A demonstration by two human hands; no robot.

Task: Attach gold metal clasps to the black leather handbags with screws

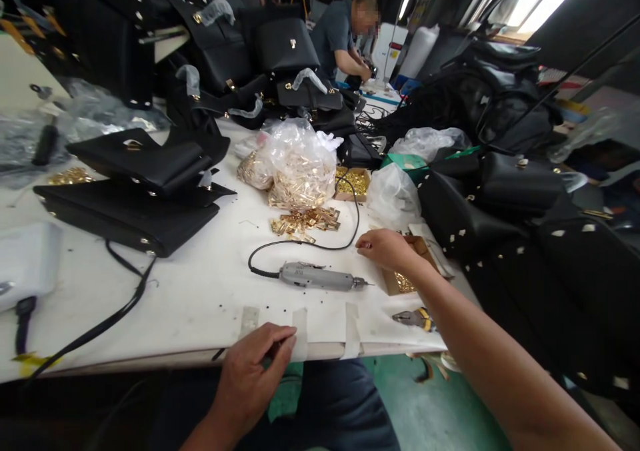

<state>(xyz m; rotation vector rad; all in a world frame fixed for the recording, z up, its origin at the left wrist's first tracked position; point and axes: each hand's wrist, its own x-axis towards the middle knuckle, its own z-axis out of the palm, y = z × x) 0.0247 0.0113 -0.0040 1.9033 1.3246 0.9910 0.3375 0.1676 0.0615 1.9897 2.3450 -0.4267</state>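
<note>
My right hand (pixel 384 248) hovers over the table just left of a small cardboard box (pixel 390 282) of gold-coloured hardware. Its fingers are curled together; whether a small piece is between them I cannot make out. At the table's front edge is my left hand (pixel 253 374), thumb and forefinger brought together, with what they hold, if anything, hidden. Between the hands lies a grey electric screwdriver (pixel 315 277), its bit pointing right and its black cord looping behind it. A heap of gold metal fittings (pixel 306 222) lies beyond the screwdriver.
Clear plastic bags of gold fittings (pixel 300 171) stand behind the heap, beside a box of small gold pieces (pixel 352 183). Pliers (pixel 415 318) lie near the right front edge. Black handbags (pixel 130 214) flank both sides. A person (pixel 337 38) works at the back.
</note>
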